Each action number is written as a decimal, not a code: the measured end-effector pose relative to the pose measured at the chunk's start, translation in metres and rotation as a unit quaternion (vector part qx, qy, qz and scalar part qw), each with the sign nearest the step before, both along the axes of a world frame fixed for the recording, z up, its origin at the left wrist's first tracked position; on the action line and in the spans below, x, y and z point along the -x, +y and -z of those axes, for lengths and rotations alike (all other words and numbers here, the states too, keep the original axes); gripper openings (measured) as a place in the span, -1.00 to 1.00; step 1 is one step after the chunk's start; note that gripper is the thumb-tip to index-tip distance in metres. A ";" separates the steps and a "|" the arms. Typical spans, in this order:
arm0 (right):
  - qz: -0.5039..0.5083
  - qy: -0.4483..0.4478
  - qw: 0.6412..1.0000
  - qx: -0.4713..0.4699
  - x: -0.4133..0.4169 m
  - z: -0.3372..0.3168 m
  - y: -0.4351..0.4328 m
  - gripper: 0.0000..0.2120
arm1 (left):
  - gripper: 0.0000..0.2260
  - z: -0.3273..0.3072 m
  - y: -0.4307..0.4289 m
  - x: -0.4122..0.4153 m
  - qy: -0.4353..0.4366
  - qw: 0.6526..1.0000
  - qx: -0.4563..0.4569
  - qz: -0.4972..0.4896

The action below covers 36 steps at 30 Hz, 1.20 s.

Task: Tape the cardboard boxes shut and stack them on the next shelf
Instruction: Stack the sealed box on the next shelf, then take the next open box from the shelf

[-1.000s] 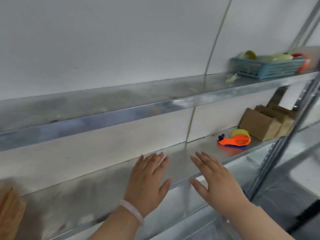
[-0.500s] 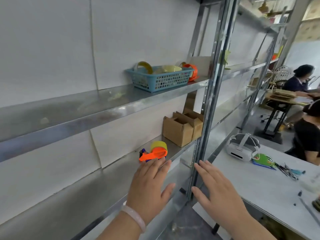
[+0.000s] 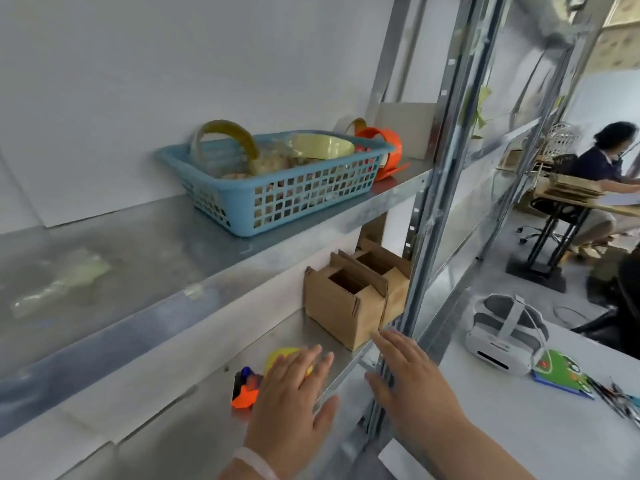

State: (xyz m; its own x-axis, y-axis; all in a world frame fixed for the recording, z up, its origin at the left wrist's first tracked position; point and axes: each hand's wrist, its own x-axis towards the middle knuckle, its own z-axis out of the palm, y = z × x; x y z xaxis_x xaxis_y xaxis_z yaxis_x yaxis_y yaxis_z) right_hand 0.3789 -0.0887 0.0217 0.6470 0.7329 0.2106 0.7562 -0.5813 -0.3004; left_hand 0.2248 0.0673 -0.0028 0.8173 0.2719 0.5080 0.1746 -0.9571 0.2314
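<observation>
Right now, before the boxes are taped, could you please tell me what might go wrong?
The open boxes stand at the front edge of the shelf beside the post; the right hand, close by, might nudge one off or snag a flap. The left hand partly covers the tape dispenser, so a blind grab could knock it away.

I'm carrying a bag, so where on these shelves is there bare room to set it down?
Upper shelf: bare left of the basket, save a clear scrap. Lower shelf: bare left of the tape dispenser. Crowded at its right end: open boxes by the post, left hand over the dispenser, right hand at the shelf edge.
</observation>
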 end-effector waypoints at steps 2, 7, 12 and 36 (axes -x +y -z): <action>0.010 0.024 1.000 0.005 -0.022 0.006 0.019 -0.39 | -0.54 0.003 0.010 -0.019 0.015 1.000 0.011 -0.005; 0.004 0.063 0.998 -0.008 -0.062 0.017 0.070 -0.38 | -0.57 0.013 0.019 -0.043 0.048 0.998 0.032 -0.005; 0.019 0.065 0.998 -0.009 -0.113 0.022 0.110 -0.42 | -0.58 0.019 0.035 -0.052 0.011 0.997 0.065 -0.037; -0.244 0.241 0.937 -0.065 -0.205 0.040 0.095 -0.73 | -0.65 0.041 0.049 -0.107 -0.021 0.938 0.260 -0.228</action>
